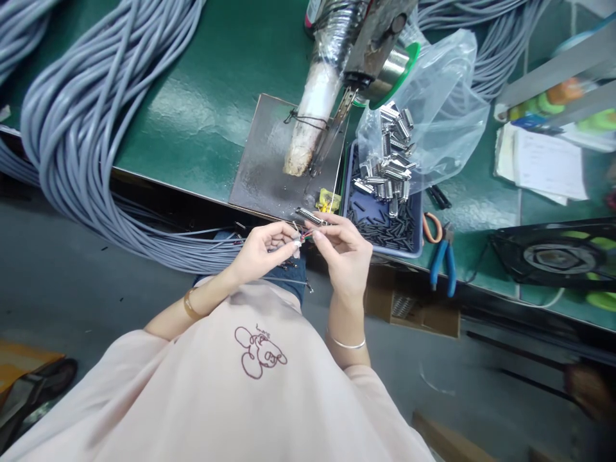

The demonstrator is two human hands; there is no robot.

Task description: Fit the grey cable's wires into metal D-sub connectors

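Note:
Just off the table's front edge, my left hand point(264, 251) pinches the stripped end of a grey cable, where thin coloured wires point(304, 237) fan out. From the other side my right hand point(345, 253) has thumb and fingers closed on those small wires, partly hidden by the fingertips. A metal multi-pin connector point(308, 216) lies just beyond the fingertips, at the front edge of a dark plate point(260, 154). Over that plate reach a wrapped white tube point(310, 115) and a metal clamp-like arm point(332, 131). A yellow bit point(328, 200) sits beside the connector.
A blue tray point(418, 231) holds small black tubes and several metal connectors point(392, 160), some in a clear bag point(447, 115). Right of it lie blue-handled pliers point(443, 260), papers point(548, 163) and a black fan point(553, 253). Grey cable bundles point(86, 109) drape at left. A solder spool point(392, 74) stands behind.

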